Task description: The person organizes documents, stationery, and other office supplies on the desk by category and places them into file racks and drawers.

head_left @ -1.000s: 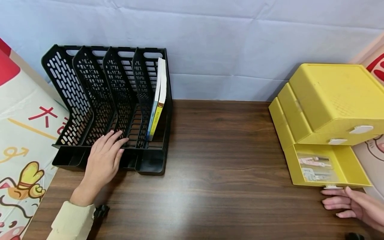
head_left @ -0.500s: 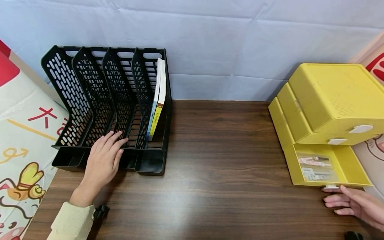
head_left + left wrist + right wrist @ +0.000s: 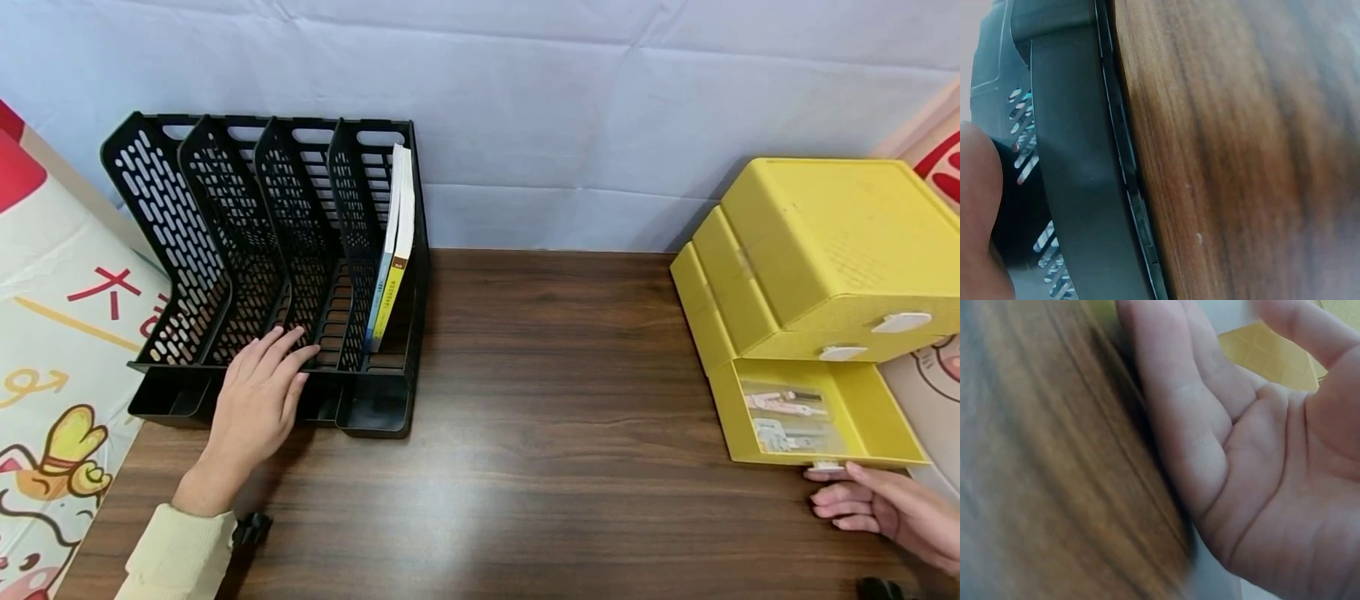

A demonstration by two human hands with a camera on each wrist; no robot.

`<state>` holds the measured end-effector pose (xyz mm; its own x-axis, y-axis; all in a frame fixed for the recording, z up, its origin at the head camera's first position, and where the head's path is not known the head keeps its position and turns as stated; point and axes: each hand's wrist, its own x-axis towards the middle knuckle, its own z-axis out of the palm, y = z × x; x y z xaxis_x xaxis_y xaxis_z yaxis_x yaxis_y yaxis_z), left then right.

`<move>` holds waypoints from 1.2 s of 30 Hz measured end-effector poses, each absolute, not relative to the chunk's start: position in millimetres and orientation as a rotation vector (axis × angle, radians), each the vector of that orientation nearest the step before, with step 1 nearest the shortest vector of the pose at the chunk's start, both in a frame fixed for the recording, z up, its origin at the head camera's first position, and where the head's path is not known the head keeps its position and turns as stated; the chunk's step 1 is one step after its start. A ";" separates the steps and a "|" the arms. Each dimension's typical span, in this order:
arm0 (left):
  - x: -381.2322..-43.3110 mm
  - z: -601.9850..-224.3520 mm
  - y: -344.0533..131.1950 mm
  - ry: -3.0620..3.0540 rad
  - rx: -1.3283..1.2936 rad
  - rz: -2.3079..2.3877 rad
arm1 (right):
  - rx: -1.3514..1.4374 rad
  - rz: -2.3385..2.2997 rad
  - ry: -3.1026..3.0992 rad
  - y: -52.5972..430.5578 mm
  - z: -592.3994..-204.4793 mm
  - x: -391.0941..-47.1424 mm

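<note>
My left hand (image 3: pixel 258 400) rests on the front edge of a black desktop file rack (image 3: pixel 375 407), its fingers reaching over the lip. Part of that hand and the rack's black front wall (image 3: pixel 1079 156) appear in the left wrist view. On the right, the bottom drawer (image 3: pixel 896 417) of a yellow drawer unit (image 3: pixel 862 225) is pulled out. A small white handle (image 3: pixel 823 468) at its front is pinched between the thumb and fingers of my right hand (image 3: pixel 888 507). Inside the drawer lies a clear pouch (image 3: pixel 791 421) with pink, white and dark small items.
Two thin books (image 3: pixel 393 258) lean in the rack's rightmost slot. Brown wooden tabletop (image 3: pixel 547 400) stretches between the rack and the drawer unit. White cloth (image 3: pixel 540 125) hangs behind, and a printed cartoon sheet (image 3: pixel 60 467) borders the left side.
My right thumb has shifted slightly left, in against the drawer handle, and the fingers beneath have drawn up a little. The left hand and drawer stay in place.
</note>
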<state>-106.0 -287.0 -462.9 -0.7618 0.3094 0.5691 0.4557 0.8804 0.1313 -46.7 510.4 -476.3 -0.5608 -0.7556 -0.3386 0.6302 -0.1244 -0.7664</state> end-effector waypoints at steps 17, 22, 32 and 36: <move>-105.8 -461.7 -287.4 -2.484 -0.553 -0.358 | -0.156 -1.925 1.154 512.6 -476.9 -54.1; -104.8 -462.2 -288.0 -2.494 -0.547 -0.357 | -0.207 -1.939 1.127 510.8 -478.6 -60.3; -105.1 -462.5 -287.8 -2.475 -0.554 -0.373 | -0.251 -1.983 1.129 502.2 -476.0 -80.1; -105.8 -462.1 -287.8 -2.477 -0.557 -0.371 | -0.253 -1.986 1.142 500.9 -475.8 -87.6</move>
<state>-105.8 -287.8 -462.1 -0.7523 0.3069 0.5829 0.4642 0.8748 0.1385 -87.6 500.9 -475.8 -0.6501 -0.7304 -0.2094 0.5484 -0.2603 -0.7946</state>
